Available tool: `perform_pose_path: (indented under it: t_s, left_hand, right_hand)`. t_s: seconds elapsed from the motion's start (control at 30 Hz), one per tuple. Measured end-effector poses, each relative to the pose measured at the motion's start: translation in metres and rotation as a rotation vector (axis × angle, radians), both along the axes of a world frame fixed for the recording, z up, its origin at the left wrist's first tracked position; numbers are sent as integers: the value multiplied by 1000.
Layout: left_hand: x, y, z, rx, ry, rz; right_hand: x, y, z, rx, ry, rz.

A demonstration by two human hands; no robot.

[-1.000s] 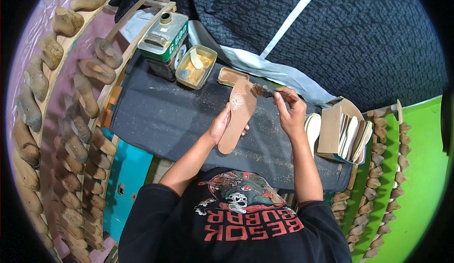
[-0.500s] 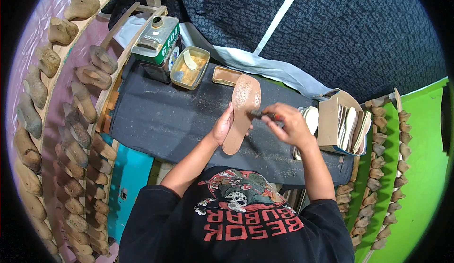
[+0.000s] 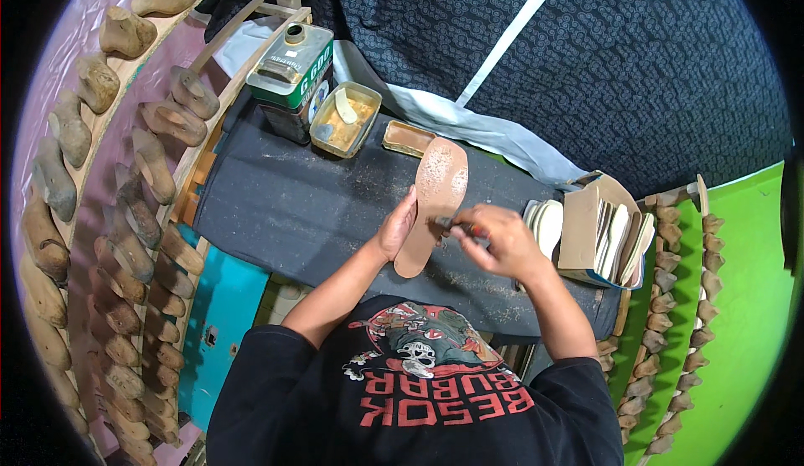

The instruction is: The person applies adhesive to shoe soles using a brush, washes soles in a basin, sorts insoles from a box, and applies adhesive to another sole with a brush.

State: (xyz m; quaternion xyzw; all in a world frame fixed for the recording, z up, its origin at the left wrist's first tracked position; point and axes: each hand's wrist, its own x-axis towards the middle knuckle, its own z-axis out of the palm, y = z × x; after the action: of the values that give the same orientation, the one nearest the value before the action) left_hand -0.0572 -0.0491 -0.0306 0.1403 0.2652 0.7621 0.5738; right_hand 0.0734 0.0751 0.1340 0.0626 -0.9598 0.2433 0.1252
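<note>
A tan, sole-shaped insole (image 3: 435, 194) is tilted up above the dark table, with wet, shiny glue-like patches on its broad far end. My left hand (image 3: 398, 227) grips it by its left edge, thumb along the side and the other fingers hidden beneath. My right hand (image 3: 500, 240) is closed around a small brush (image 3: 469, 229) with some red on its handle. The brush's dark tip meets the middle of the insole, near its narrower part.
Behind the insole stand a shallow tan box (image 3: 408, 138), a tub of yellowish paste (image 3: 346, 120) with a pale spreader, and a green metal can (image 3: 293, 81). To the right, a cardboard box (image 3: 580, 230) holds several insoles, beside a stack of pale soles (image 3: 546, 227). Wooden shoe lasts (image 3: 151, 164) line racks on both sides.
The brush has moved from the insole's right edge to its middle, slightly nearer to me. My left hand keeps its hold on the insole. The whole view has shifted a little.
</note>
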Motion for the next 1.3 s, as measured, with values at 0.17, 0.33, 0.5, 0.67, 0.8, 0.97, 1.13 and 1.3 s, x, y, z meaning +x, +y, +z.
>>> perform_pose_path:
  t_s: [0.17, 0.33, 0.5, 0.67, 0.8, 0.97, 1.13, 1.3]
  left_hand:
    - [1, 2, -22, 158, -97, -187]
    - [5, 1, -24, 152, -72, -151]
    - [2, -1, -3, 76, -84, -41]
    - [-2, 0, -25, 189, -104, -119]
    - [6, 4, -23, 147, -79, -117]
    - [1, 1, -19, 91, -127, -117]
    - [-4, 1, -19, 97, -22, -121]
    - [5, 2, -29, 148, -131, -258]
  right_hand:
    - [-17, 26, 16, 55, 200, -188]
    - [-16, 21, 12, 93, 220, -166]
    - [-4, -11, 1, 24, 57, -20]
    - [-15, 7, 5, -91, 150, -201]
    - [-25, 30, 11, 1, 232, -351]
    - [-16, 12, 1, 30, 217, -135]
    - [-5, 5, 2, 9, 74, -66]
    - [-27, 30, 17, 98, 262, -161]
